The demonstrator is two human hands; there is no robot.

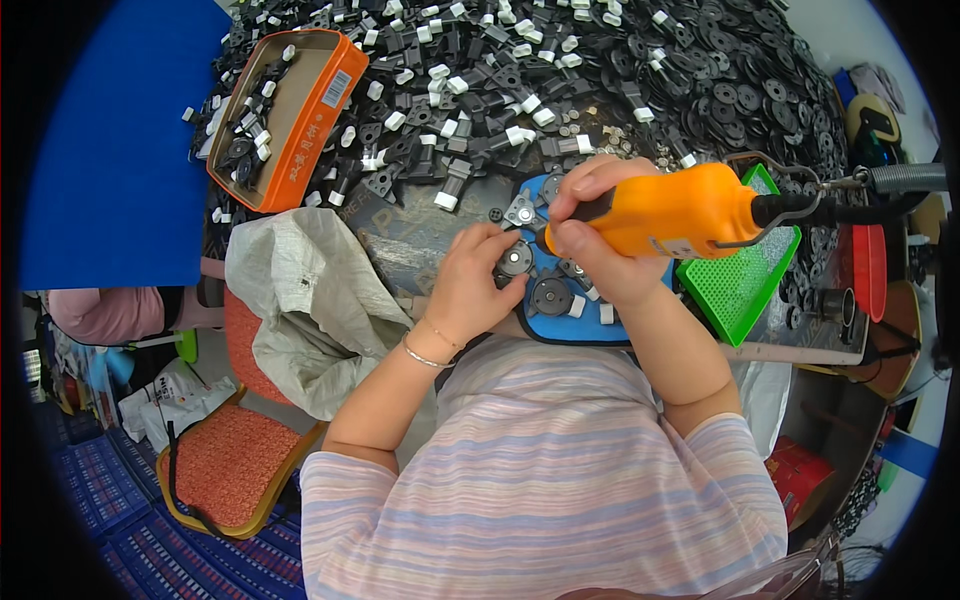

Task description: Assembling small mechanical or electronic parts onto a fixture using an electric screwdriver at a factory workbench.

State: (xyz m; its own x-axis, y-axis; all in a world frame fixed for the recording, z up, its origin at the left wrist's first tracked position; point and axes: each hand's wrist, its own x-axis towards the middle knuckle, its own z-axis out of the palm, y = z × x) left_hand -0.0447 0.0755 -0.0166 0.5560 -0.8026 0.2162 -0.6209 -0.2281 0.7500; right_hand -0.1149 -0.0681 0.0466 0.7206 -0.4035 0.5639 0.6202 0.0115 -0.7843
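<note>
The table (420, 235) was covered across its far half by a dense heap of small black plastic parts (600, 70) mixed with white pieces. An orange rectangular tin (325, 95) sat tilted at the left edge of the heap and held a few of the same parts. A blue fixture plate (560, 325) lay at the near edge of the table, directly in front of the person, and carried several round black discs with metal centres. The left hand (470, 285) rested on the fixture plate, with its fingers curled and pressed onto one round black disc (516, 260). The right hand (590, 235) was closed around the front of an orange electric screwdriver (680, 210), which lay nearly level with its tip pointing left toward the discs; the tip itself was hidden between the two hands. A grey hose (905, 180) ran from the rear of the screwdriver toward the right. A green perforated tray (745, 285) sat just beside the fixture plate on the right. A grey woven sack (300, 300) hung at the left of the table, above a chair with an orange cushion (225, 460).
</note>
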